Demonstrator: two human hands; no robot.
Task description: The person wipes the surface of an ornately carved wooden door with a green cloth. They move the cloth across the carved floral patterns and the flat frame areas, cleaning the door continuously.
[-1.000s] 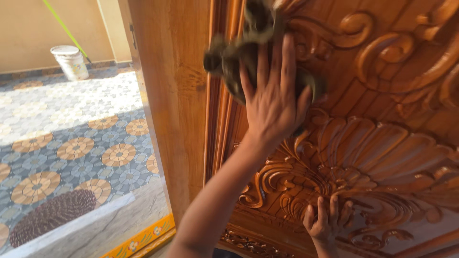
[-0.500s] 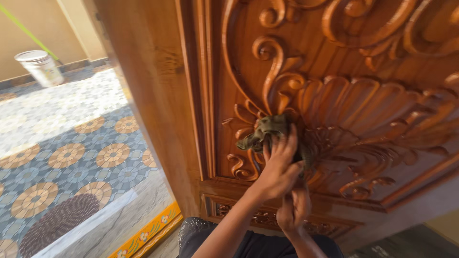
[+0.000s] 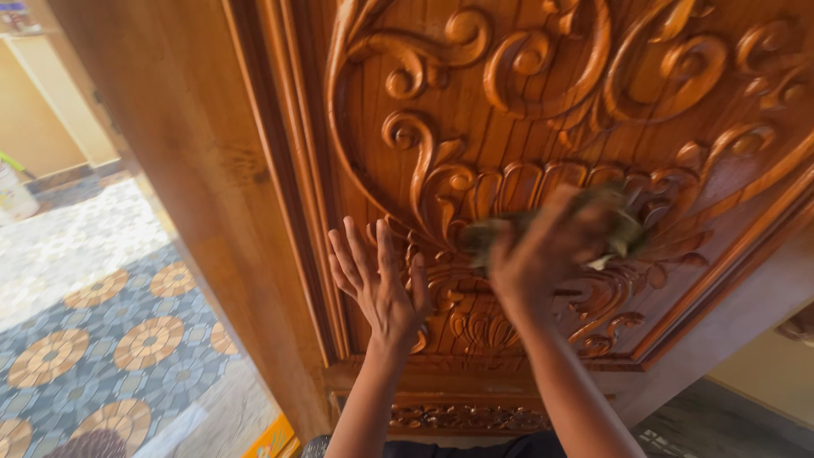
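Note:
A carved, glossy brown wooden door panel (image 3: 526, 102) with scrolls and leaf shapes fills the view. My left hand (image 3: 377, 284) lies flat against the carving near the panel's lower left, fingers spread, holding nothing. My right hand (image 3: 551, 246) is blurred with motion and presses a crumpled olive-green cloth (image 3: 623, 229) onto the leaf carving at the panel's lower middle. Most of the cloth is hidden under that hand.
The plain wooden door stile (image 3: 195, 195) stands to the left of the panel. Beyond it lies a patterned tile floor (image 3: 93, 331) with round brown motifs. A white bucket (image 3: 13, 195) shows at the far left edge. Grey floor (image 3: 729, 424) shows at the lower right.
The cloth went from my left hand to my right hand. The left hand came off it and now rests flat on the carving. The view shifted right and down the door.

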